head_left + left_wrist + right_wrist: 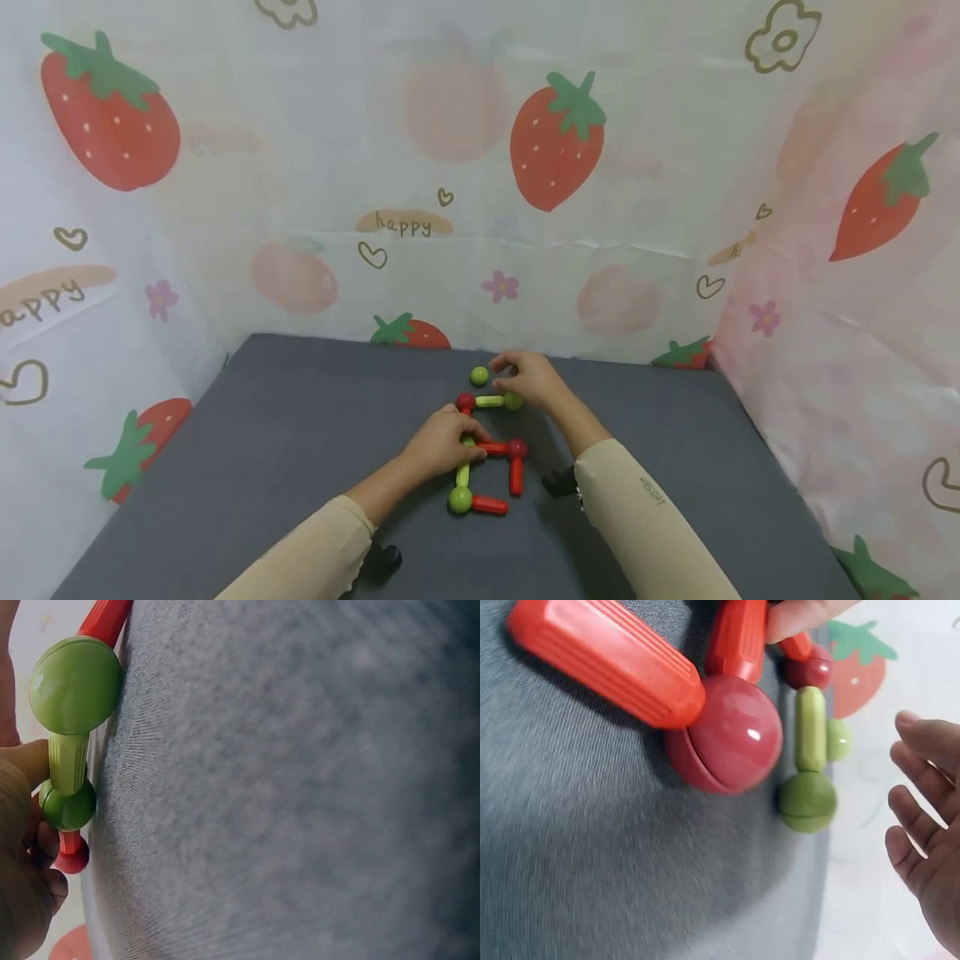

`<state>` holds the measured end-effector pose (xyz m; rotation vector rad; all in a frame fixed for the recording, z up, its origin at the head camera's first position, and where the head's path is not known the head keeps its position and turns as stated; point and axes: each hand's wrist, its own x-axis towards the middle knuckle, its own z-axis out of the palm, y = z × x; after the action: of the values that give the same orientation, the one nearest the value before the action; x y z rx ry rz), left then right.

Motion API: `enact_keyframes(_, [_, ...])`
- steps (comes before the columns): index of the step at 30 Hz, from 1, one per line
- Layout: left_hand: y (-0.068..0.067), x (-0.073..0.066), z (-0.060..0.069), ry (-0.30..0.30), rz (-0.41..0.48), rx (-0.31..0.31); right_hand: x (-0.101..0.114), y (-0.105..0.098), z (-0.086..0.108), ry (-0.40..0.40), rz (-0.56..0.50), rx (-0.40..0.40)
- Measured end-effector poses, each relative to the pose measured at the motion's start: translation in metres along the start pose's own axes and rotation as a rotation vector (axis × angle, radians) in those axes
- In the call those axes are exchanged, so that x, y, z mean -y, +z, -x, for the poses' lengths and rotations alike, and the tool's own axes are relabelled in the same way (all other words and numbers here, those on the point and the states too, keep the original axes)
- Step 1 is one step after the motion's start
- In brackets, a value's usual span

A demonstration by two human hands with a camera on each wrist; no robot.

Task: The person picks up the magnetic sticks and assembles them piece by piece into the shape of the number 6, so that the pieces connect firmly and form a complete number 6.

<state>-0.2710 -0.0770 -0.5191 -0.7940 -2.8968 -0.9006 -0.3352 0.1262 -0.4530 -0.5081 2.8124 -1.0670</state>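
Note:
A toy frame of balls and short rods lies on the dark grey table. Its green ball [461, 500] joins a red rod [490, 505] and a yellow-green rod [68, 765]. On the right, a red ball [517, 449] joins two red rods; at the far end, another red ball [466, 403] carries a yellow-green rod tipped with a green ball [808, 802]. My left hand [444, 442] grips the frame around its middle green ball [67, 806], partly covering it. My right hand [529, 382], fingers loosely bent and holding nothing, hovers beside the far green ball and a loose green ball [479, 377].
A white cloth [337, 167] printed with strawberries stands behind the table [300, 433] and along both sides. Black wrist gear [561, 482] shows under the right forearm, and a similar black piece [386, 560] by the left.

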Motion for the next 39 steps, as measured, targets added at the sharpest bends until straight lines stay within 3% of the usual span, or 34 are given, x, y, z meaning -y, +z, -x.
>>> enact_keyframes(6, [0.002, -0.001, 0.001, 0.008, -0.021, 0.002, -0.008, 0.015, -0.015, 0.069, -0.063, -0.024])
enact_keyframes(13, [0.002, -0.001, 0.004, -0.002, -0.015, -0.009, -0.011, 0.038, -0.03, 0.1, 0.06, -0.097])
enact_keyframes(17, [0.002, -0.003, 0.002, 0.022, -0.027, -0.018, -0.012, 0.046, -0.034, 0.121, 0.046, -0.126])
enact_keyframes(29, [-0.001, -0.004, -0.004, 0.003, -0.013, -0.006, -0.011, 0.048, -0.041, 0.141, 0.064, -0.142])
enact_keyframes(39, [-0.001, -0.003, 0.001, -0.026, -0.006, -0.005, -0.005, 0.051, -0.041, 0.128, 0.135, -0.123])
